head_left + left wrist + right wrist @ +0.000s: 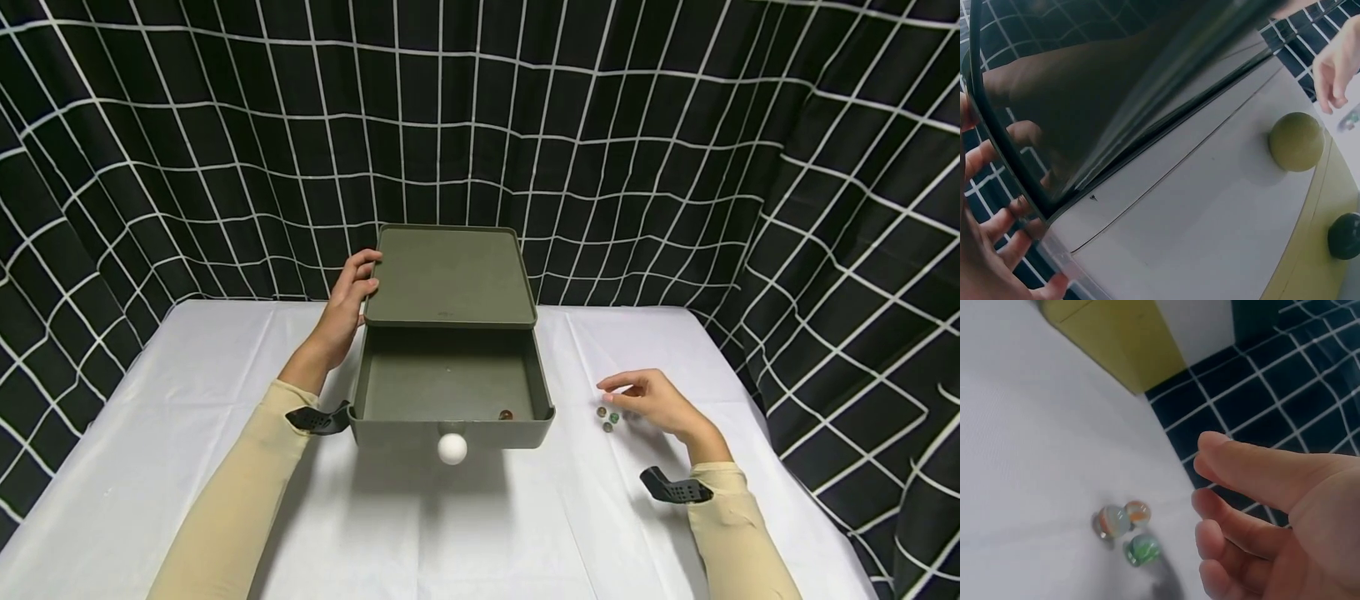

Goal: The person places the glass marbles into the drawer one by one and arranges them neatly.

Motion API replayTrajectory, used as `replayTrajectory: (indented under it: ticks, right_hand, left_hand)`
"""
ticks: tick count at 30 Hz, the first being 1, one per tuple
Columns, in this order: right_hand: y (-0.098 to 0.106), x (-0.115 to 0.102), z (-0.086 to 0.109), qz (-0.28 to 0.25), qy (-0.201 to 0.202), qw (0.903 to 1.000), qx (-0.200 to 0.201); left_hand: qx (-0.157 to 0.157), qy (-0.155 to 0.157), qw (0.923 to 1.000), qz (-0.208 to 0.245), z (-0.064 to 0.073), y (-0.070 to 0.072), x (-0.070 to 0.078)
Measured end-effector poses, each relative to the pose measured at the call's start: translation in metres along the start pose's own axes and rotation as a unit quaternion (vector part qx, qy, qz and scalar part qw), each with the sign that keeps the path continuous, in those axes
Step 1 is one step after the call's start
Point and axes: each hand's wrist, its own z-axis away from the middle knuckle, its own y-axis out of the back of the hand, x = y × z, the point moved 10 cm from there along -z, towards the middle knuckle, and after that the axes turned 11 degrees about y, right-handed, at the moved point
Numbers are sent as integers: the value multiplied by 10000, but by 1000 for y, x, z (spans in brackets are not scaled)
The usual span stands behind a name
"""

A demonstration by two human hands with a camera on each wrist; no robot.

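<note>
A dark green box (450, 275) with its drawer (442, 379) pulled out stands on the white table. One brown marble (506, 414) lies inside the drawer, near its front right corner. My left hand (345, 304) rests its spread fingers against the left side of the box; the left wrist view shows these fingers (1013, 247) along the edge. To the right of the box, my right hand (656, 404) hovers with bent fingers beside a brown marble (602, 412), a green marble (614, 417) and a greyish marble (607, 427). No marble shows between its thumb and fingertips.
A white round knob (452, 449) sticks out from the drawer front. The white tablecloth (420, 533) spreads around the box. A black curtain with white grid lines (465, 117) hangs behind and at both sides. Each wrist wears a black band (678, 487).
</note>
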Motion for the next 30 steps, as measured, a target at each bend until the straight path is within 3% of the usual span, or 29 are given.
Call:
replayTrajectory:
  ticks: [10, 17, 30]
  right_hand:
    - [-10, 16, 4, -1, -227, 9994, -272]
    - [-13, 21, 4, -149, -89, 9992, -363]
    - [-15, 17, 0, 146, 167, 9994, -258]
  left_hand:
    - [17, 22, 10000, 2, 0, -1, 1]
    - [19, 18, 10000, 12, 0, -2, 2]
    - [59, 29, 10000, -33, 1, 0, 1]
